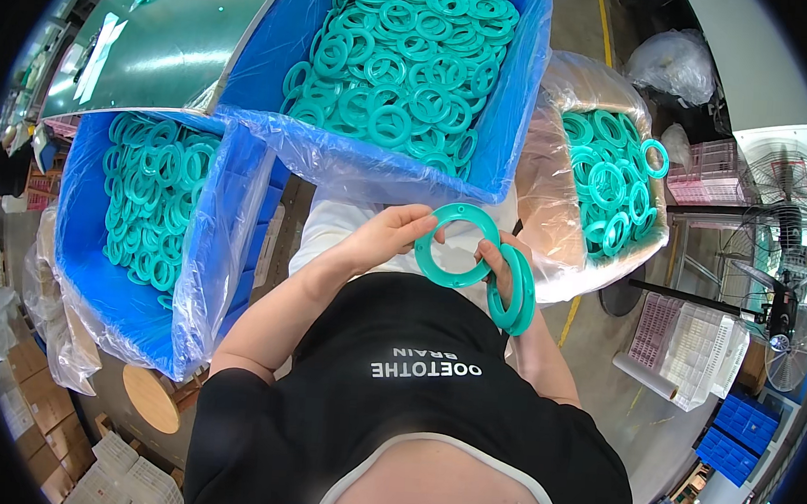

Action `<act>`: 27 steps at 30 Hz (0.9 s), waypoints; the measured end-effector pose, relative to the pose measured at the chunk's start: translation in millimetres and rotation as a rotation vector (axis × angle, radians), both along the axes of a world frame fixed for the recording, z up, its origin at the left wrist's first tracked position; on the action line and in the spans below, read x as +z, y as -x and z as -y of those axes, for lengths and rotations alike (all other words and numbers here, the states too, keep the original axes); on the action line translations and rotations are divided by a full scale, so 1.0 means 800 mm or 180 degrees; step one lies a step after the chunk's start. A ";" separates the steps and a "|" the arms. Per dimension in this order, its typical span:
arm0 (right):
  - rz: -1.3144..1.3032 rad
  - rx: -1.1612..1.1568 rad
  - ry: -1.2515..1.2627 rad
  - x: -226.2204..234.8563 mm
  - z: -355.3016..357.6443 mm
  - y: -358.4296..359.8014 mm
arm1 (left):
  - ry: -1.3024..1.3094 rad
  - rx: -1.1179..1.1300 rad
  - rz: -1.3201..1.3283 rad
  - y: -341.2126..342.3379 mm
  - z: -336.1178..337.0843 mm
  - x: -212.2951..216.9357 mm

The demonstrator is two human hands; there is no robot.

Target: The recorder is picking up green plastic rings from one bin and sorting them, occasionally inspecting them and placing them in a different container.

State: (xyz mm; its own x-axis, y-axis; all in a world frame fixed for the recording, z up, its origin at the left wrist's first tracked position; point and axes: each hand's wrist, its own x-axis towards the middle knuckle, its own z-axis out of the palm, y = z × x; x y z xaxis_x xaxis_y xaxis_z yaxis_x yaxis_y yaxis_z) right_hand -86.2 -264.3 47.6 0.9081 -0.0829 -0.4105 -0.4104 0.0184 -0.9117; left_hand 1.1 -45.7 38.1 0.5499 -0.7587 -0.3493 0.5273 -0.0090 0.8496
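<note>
A flat teal plastic ring is held up in front of my waist. The fingers of my left hand pinch its left rim. On the other side, my right hand is closed around several more teal rings, which hang below its fingers, and its thumb lies near the right rim of the first ring. How many rings the right hand holds is hard to make out. Just beyond my hands stands a large blue bin, lined with clear plastic and heaped with teal rings.
At the left, another plastic-lined blue bin holds many teal rings. A plastic-lined box of rings stands to the right. Past it are a fan and pink crates. A green table is at the far left.
</note>
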 end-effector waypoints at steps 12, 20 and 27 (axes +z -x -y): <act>-0.0198 -0.0185 0.0282 0.001 -0.003 0.005 | -0.1737 0.0909 0.4334 -0.002 0.013 -0.037; 0.1944 -0.2040 0.0610 -0.069 0.142 -0.011 | -0.0190 0.0946 -0.0373 -0.013 0.006 -0.021; 0.0661 -0.1165 -0.0435 -0.050 0.040 -0.023 | -0.0411 0.0498 -0.0020 0.012 0.029 -0.008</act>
State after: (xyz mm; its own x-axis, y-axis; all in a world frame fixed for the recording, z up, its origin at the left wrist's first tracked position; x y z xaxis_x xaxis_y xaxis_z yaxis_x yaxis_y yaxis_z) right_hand -68.2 -296.4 7.8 0.8933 -0.3722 -0.2519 -0.1626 0.2547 -0.9533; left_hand -8.2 -68.9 31.6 0.6551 -0.6129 -0.4419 0.5361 -0.0351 0.8434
